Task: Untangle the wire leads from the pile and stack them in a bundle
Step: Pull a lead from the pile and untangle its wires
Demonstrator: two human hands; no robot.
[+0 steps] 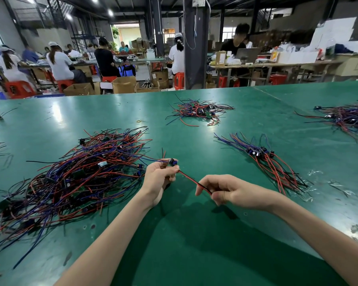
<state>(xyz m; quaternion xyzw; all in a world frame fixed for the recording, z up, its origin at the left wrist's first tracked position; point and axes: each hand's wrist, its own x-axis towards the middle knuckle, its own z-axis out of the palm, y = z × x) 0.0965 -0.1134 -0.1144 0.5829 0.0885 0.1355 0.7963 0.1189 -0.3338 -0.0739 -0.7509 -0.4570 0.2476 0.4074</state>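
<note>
Your left hand [159,178] pinches the wire lead [189,178] at its component end and your right hand [225,193] pinches its red-black tail, just right of the pile [81,174]. Its blue wires run into that tangle, so a hard pull toward the bundle [271,162] may drag neighbours along.

Dim workshop [132,27], long green table [194,234]

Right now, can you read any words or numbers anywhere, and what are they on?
None can be read.
Cardboard boxes: print, if any, too blurred.
Box on the far bench: label blurred.
Wire lead held by the left hand and right hand: markings too small.
</note>
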